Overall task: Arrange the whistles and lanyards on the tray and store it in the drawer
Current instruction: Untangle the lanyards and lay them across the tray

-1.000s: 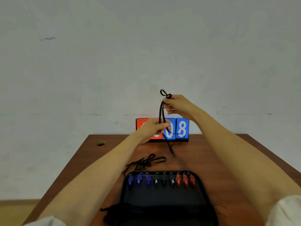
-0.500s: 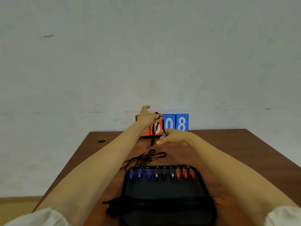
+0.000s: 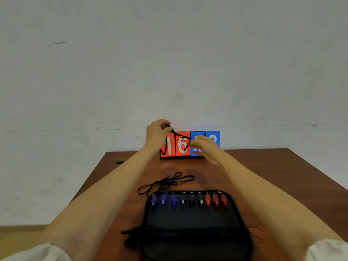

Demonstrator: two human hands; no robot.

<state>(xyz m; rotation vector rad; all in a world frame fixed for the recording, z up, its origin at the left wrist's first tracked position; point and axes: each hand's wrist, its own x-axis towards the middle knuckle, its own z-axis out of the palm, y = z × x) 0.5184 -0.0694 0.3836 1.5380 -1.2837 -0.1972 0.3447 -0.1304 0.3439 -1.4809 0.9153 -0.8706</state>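
Head view. Step in hand: folding one lanyard [image 3: 177, 135] for tray [image 3: 190, 219].
Left hand [image 3: 157, 132] fingertips pinch thin black cord. Right hand [image 3: 205, 147] thumb and forefinger pinch far end, other fingers loose. Limp loop hangs below left fingers.
Next, likely: gather even loops.
Whistles [image 3: 191, 201]: hard plastic, blue/black/red, row on soft dark tray, well below fingers.

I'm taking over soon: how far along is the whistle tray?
Done: nine whistles sit in a row on the tray. In hand: left hand and right hand pinch one lanyard above the table. Left: a loose lanyard pile beyond the tray, then storing the tray; no drawer shows.
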